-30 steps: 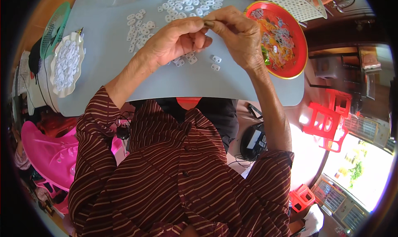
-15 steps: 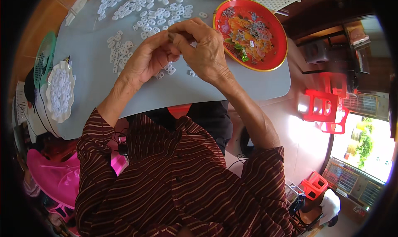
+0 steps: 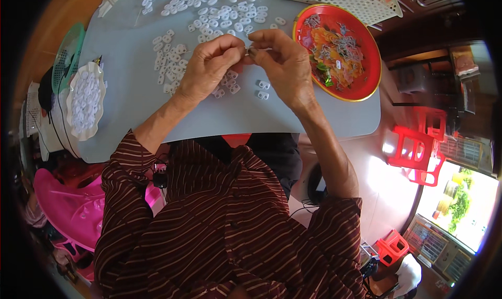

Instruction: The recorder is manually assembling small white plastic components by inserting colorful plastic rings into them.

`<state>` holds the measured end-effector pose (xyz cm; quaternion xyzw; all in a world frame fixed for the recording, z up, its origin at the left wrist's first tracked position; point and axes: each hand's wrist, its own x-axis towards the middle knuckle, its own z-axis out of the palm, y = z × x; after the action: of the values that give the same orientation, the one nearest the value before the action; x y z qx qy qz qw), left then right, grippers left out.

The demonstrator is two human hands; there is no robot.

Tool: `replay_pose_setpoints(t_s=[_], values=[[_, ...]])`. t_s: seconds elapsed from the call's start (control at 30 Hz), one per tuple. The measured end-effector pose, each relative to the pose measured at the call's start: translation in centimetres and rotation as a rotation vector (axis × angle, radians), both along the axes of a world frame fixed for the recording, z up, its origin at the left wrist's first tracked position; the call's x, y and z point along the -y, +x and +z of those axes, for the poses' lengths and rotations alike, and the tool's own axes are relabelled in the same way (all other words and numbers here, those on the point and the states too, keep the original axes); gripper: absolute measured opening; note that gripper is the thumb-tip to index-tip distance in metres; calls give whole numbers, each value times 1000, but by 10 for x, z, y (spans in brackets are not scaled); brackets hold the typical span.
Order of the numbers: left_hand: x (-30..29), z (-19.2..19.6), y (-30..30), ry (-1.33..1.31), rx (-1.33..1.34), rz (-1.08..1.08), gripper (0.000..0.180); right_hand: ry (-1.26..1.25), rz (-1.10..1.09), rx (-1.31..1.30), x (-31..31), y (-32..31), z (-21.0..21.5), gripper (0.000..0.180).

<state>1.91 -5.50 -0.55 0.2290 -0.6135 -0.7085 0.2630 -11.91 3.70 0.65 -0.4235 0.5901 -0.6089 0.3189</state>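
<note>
Head view: we see left hand (image 3: 209, 66) and right hand (image 3: 285, 66) pinching a small pale piece (image 3: 248, 47) between fingertips — above the tabletop (image 3: 246, 113);
White pieces (image 3: 225, 24): toward far edge;
Red tray (image 3: 369, 73): near right edge.

A white basket (image 3: 340, 0) with rows of holes sits at the far right of the grey table (image 3: 272, 122), and a green mesh basket (image 3: 65, 58) is by its left edge. Below that stands a pink chair (image 3: 63, 202). Red stools (image 3: 410, 147) stand close together on the pale floor (image 3: 379, 184), with another red stool (image 3: 392, 247) nearer the bottom. Green plants (image 3: 461, 202) show through a bright opening at the right.
</note>
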Motion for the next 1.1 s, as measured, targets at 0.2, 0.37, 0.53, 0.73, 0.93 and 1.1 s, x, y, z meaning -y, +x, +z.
replay_pose_setpoints(t_s=[0.2, 0.37, 0.53, 0.73, 0.93, 1.1], values=[[-2, 5, -2, -366, 109, -23, 14, 90, 16, -114, -4, -9, 1, 11], [-6, 3, -6, -83, -35, -9, 17, 31, -30, -32, 2, 1, 4, 8], [-6, 1, -2, 149, -77, -9, 19, 37, 31, -234, -4, -19, 22, 9], [-11, 4, -3, 17, -6, -60, 18, -27, -245, -881, 14, -136, 19, 13], [-12, 4, -1, -21, 45, -98, 19, 86, 63, -1086, 11, -152, 7, 15], [-15, 6, 0, -37, 71, -93, 19, 65, -98, -957, 1, -165, 12, 13]])
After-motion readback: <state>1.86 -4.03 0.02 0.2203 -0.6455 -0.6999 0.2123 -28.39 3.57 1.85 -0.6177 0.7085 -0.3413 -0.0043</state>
